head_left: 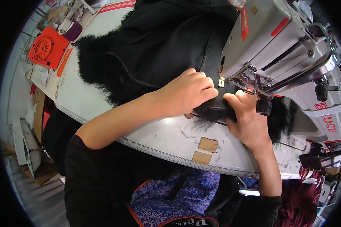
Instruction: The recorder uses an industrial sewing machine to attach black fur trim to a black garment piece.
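A black garment (155,49) with fluffy fur edging lies spread over the table, its smooth lining side up. My left hand (189,92) rests on it with fingers curled, gripping the cloth just left of the needle area. Close by, my right hand (248,117) pinches the garment's furry edge, thumb and fingers bent, right under the sewing machine head (259,41). Lamplight falls on the cloth between the two hands. The fingertips of my right hand are partly hidden by the machine's fittings.
Two tan patches (208,144) sit on the white table (163,138) amid loose fur strands. A measuring strip (170,158) follows the front edge. At the far left are an orange box-shaped device (49,48) and a purple-edged roll (72,31). Dark red fabric (297,200) hangs at lower right.
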`<state>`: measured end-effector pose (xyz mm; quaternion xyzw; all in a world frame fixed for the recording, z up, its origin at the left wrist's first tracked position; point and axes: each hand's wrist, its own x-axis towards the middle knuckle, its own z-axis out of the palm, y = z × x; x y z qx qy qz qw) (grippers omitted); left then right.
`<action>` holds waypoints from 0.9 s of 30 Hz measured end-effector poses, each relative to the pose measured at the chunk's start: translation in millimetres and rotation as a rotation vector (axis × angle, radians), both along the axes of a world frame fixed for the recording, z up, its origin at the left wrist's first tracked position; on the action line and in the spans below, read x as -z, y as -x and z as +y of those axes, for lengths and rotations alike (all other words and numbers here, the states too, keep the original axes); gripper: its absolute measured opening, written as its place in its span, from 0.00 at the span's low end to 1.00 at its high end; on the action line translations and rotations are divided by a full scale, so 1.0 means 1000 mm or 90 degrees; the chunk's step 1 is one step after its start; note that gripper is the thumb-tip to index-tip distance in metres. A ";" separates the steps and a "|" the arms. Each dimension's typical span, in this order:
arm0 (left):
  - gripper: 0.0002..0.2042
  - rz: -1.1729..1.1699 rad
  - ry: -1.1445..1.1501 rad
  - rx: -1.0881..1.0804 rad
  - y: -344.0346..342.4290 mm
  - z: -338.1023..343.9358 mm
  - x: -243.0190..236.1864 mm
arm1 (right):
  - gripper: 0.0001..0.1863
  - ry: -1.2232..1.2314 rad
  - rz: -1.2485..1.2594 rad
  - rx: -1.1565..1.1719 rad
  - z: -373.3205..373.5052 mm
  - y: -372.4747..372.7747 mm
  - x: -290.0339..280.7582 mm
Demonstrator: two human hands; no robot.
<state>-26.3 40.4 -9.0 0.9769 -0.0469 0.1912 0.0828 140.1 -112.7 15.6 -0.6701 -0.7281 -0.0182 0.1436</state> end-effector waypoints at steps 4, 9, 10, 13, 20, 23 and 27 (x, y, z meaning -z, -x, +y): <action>0.21 0.086 0.105 -0.059 -0.007 -0.004 0.000 | 0.30 -0.047 -0.007 -0.002 0.003 -0.003 0.018; 0.18 0.034 0.112 -0.063 -0.009 -0.002 0.006 | 0.27 -0.091 -0.052 0.003 0.006 -0.003 0.025; 0.15 0.025 0.090 -0.039 -0.008 0.000 0.004 | 0.25 -0.104 -0.098 -0.017 0.006 -0.005 0.027; 0.10 -0.020 -0.021 -0.005 -0.003 -0.002 0.005 | 0.20 -0.108 -0.129 -0.032 0.005 -0.003 0.023; 0.11 -0.117 -0.102 0.037 0.006 0.003 0.007 | 0.19 -0.111 -0.108 -0.050 0.003 -0.003 0.022; 0.16 -0.083 -0.074 0.050 0.009 0.005 0.003 | 0.22 -0.100 -0.089 -0.048 0.000 -0.003 0.023; 0.18 -0.031 -0.106 0.053 0.009 0.006 -0.002 | 0.26 -0.087 -0.073 -0.048 -0.001 -0.004 0.019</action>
